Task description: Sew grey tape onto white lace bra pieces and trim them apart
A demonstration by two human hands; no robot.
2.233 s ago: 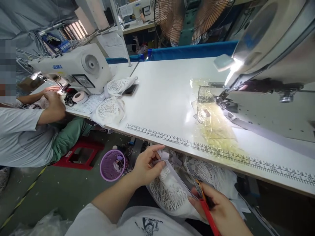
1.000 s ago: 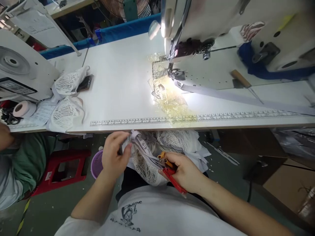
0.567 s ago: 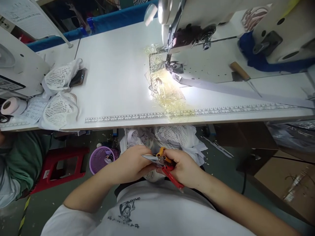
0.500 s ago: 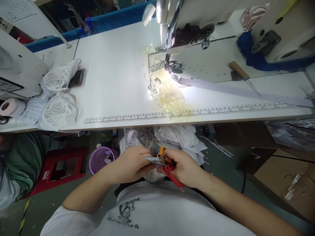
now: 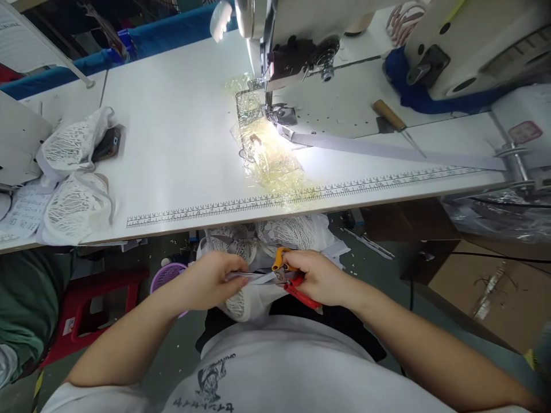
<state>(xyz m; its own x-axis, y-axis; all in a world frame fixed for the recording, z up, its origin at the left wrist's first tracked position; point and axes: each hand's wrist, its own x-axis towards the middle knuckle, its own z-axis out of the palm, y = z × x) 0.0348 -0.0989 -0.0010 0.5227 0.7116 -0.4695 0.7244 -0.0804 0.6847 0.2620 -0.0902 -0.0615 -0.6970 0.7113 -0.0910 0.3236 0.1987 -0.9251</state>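
My right hand (image 5: 325, 279) is closed around scissors (image 5: 300, 294) with orange and red handles, blades pointing left. To their left, my left hand (image 5: 209, 282) pinches the edge of a white fabric piece, drawn out toward the blades. The blades lie along this edge; whether they are cutting cannot be made out. White lace bras (image 5: 295, 234) rest on my lap beneath both hands, below the table edge.
On the white table (image 5: 172, 143) stands a sewing machine (image 5: 293, 57), lit at the needle. White lace cups (image 5: 77, 203), a phone (image 5: 107, 144) and a wooden-handled awl (image 5: 390, 115) lie there. Below are a purple basket (image 5: 167, 276) and red stool (image 5: 97, 304), beside another person's green sleeve (image 5: 30, 298).
My left hand has drawn left, away from the scissors, showing more of the fabric edge between them. My right hand still grips the scissors. The whole view has shifted to the right.
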